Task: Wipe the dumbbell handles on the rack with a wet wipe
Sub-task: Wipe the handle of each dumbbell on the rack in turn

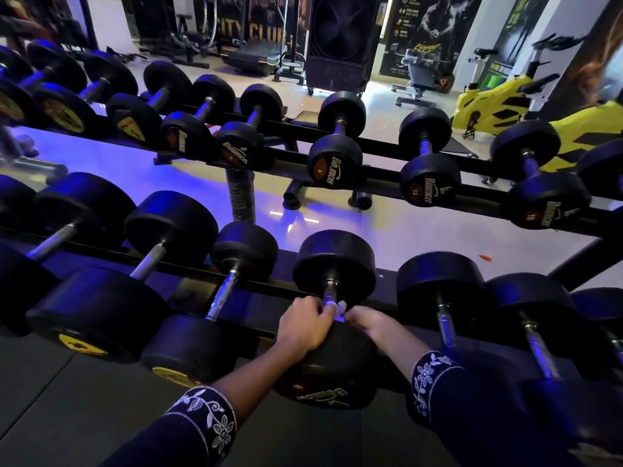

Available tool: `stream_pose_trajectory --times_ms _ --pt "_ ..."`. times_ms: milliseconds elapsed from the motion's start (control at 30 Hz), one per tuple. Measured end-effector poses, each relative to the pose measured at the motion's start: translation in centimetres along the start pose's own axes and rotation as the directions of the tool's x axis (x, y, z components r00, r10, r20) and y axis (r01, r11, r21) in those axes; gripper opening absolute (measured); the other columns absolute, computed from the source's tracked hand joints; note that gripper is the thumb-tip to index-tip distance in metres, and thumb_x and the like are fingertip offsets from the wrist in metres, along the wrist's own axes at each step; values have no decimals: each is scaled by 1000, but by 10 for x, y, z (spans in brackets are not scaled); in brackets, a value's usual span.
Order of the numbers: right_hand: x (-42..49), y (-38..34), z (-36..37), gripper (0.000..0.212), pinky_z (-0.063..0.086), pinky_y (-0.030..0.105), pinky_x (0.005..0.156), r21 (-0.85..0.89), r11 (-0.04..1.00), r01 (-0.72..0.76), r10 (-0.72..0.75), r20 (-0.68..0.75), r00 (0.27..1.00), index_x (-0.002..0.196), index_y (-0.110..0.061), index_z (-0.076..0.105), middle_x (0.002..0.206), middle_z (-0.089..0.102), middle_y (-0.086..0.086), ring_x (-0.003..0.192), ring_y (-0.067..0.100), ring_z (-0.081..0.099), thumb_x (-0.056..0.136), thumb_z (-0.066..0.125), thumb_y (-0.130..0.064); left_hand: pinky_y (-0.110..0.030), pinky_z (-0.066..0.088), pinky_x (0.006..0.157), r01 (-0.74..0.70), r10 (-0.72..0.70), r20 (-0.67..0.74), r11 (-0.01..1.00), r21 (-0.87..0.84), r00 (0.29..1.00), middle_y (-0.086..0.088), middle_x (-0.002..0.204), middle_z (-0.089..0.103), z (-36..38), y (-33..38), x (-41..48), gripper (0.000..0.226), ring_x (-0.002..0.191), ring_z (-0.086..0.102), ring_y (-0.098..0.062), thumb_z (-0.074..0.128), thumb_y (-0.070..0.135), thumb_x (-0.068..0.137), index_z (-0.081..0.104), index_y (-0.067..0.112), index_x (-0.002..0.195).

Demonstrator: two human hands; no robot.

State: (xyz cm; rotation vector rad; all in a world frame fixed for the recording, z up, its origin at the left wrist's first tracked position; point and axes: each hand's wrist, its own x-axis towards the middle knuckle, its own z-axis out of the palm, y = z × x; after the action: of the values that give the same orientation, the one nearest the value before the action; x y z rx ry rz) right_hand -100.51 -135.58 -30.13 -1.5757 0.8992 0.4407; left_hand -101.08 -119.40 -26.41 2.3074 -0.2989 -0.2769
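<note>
My left hand (305,326) sits on the near head of the dumbbell (337,362) on the lower rack (188,268) tier, grip curled in & pinching the wet wipe (338,305), which shows only as small white bits round the near end of the handle (328,289). Right hand (369,323) grip looks pinched on the wipe's other side, tho fingertips are partly hidden. To do it well: keep wipe snug round the bar, twist btw both hands, slide up to the far head, then on to the next handle (445,321).
</note>
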Motion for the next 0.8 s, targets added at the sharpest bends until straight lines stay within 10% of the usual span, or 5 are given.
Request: stream_pose_trajectory --times_ms 167,367,600,800 --pt "0 -29 9 37 38 19 25 247 968 44 -31 -57 998 66 -1 45 31 49 10 29 20 53 95 23 3 -33 41 71 -11 11 -7 1000 14 1000 -10 92 65 -1 1 0 31 96 62 -32 49 42 91 61 18 76" --pt "12 5 -3 16 46 23 52 27 997 -79 78 41 996 74 -13 59 67 61 7 60 21 58 83 56 -26 -32 40 68 -6 6 -5 1000 -12 1000 -2 77 59 -1 -1 -2 34 90 63 -30 51 43 91 57 17 68" --pt "13 -34 18 34 53 30 47 312 950 6 17 -70 997 81 -2 59 68 61 15 62 28 61 94 29 -8 -32 39 68 -28 29 -5 999 46 1000 -1 78 56 -1 2 1 37 92 62 -30 51 46 90 51 19 63" --pt "-1 -17 17 40 44 30 65 60 998 -6 4 29 1000 75 -11 58 68 58 10 65 21 52 101 33 -27 -34 44 73 -282 289 6 928 242 957 -4 95 69 3 -6 -6 40 97 62 -25 45 54 88 66 21 89"
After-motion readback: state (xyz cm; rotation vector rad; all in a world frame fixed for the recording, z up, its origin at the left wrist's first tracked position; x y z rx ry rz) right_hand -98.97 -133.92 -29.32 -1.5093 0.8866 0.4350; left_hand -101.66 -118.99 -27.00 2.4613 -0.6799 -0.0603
